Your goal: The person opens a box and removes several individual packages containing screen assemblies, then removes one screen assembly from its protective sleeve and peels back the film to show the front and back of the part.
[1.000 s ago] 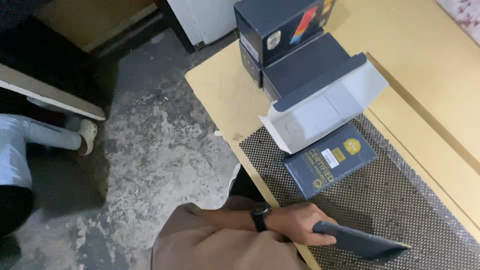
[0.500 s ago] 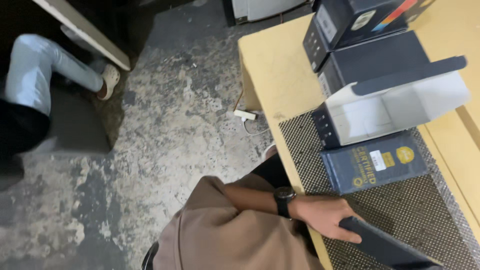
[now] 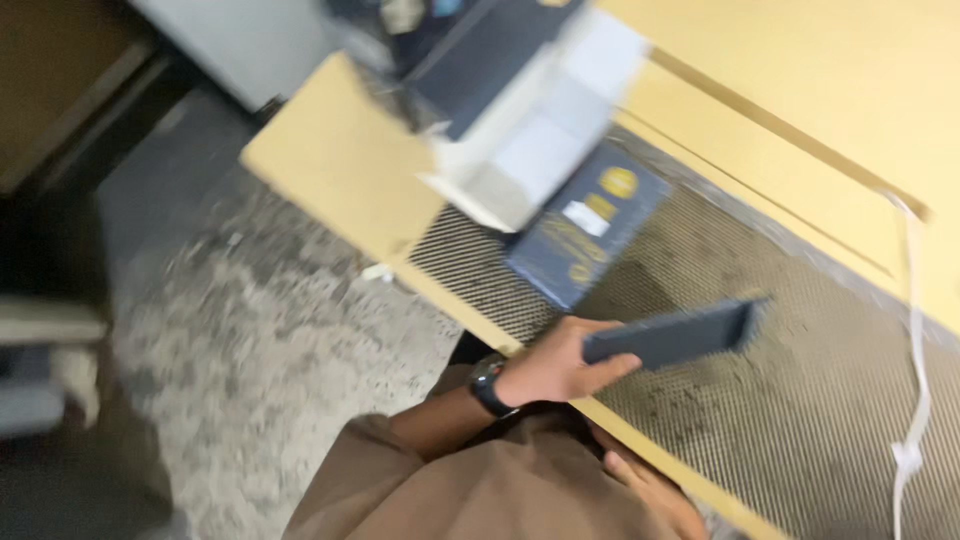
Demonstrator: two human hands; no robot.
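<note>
My left hand (image 3: 556, 366), with a dark watch on its wrist, grips a flat dark grey slab (image 3: 672, 336) by its near end. It holds the slab just above the dark woven mat (image 3: 800, 400) near the table's front edge. Beyond the slab a dark blue flat box with gold seals (image 3: 585, 226) lies on the mat. My right hand (image 3: 645, 487) shows only partly at the bottom, against the table's edge by my brown sleeve. Its fingers are too blurred to read.
An open white carton (image 3: 540, 150) with a dark lid stands behind the blue box, with dark boxes (image 3: 430, 30) stacked further back. The yellow wooden table (image 3: 330, 170) ends at the left over a rough concrete floor (image 3: 250, 330). A white cable (image 3: 912, 400) hangs at the right.
The view swung and blurred. My left hand has lifted the dark slab and brought it further in over the mat. My right hand has come into view at the bottom.
</note>
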